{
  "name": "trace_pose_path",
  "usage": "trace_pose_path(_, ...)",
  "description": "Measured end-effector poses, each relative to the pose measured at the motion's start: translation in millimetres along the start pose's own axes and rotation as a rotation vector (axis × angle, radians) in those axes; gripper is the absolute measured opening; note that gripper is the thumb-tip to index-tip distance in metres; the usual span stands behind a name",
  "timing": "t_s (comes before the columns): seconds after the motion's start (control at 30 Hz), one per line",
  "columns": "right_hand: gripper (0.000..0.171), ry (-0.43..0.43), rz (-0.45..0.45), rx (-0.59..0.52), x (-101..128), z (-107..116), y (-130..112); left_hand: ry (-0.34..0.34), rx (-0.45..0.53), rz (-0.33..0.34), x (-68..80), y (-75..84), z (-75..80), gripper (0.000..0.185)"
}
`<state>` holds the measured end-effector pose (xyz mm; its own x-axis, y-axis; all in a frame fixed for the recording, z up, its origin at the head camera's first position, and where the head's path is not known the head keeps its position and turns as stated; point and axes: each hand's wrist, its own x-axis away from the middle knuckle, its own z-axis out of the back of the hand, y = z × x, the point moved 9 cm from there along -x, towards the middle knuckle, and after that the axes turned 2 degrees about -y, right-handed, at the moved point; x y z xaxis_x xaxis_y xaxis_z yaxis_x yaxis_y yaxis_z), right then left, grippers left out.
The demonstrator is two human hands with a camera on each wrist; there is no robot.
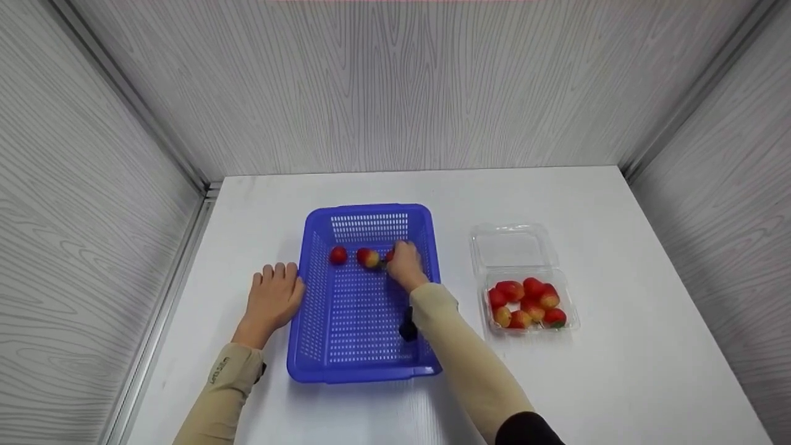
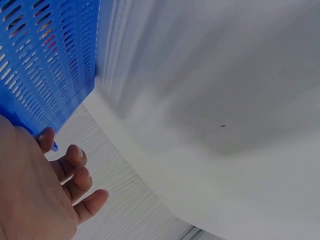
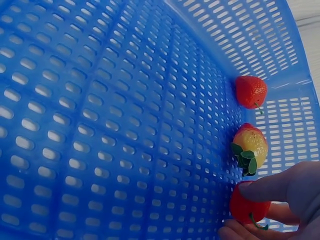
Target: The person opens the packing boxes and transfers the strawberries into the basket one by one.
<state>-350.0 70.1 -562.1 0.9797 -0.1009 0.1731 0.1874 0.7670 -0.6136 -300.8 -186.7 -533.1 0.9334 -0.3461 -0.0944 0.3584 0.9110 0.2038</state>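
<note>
The right hand (image 3: pixel 280 200) pinches a strawberry (image 3: pixel 248 208) against the basket (image 3: pixel 125 125) floor.

The head camera looks forward and down from well above the bench (image 1: pixel 618 371), taking in the whole basket (image 1: pixel 426 259). The left wrist camera sits close outside the basket's wall (image 2: pixel 50 60), facing along it. The right wrist camera sits close inside the basket (image 3: pixel 100 125), which all three views share.

A white table (image 1: pixel 618 383) stands between grey, seemingly wood-grain walls (image 1: pixel 395 86), evenly lit.
</note>
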Motion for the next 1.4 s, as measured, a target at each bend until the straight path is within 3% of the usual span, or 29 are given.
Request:
trace_pose_path(0.33,0.032,-0.043,-0.025,0.001,2.3,-1.3,1.2,0.027,0.007,-0.012,-1.0,3.2,2.9,0.025)
trace_pose_path(0.77,0.037,-0.017,-0.023,0.146,8.5,11.1,-10.3,-0.028,0.043,0.008,-3.8,1.0,-2.1,0.026)
trace_pose_path(1.07,0.045,0.026,0.04,0.235,12.3,55.4,-44.5,0.011,0.044,-0.005,-4.3,-0.2,0.1,0.023)
trace_pose_path(1.4,0.035,0.106,0.197,0.131,34.7,119.0,-58.3,-0.014,0.072,0.007,-5.4,-0.1,-1.2,0.024)
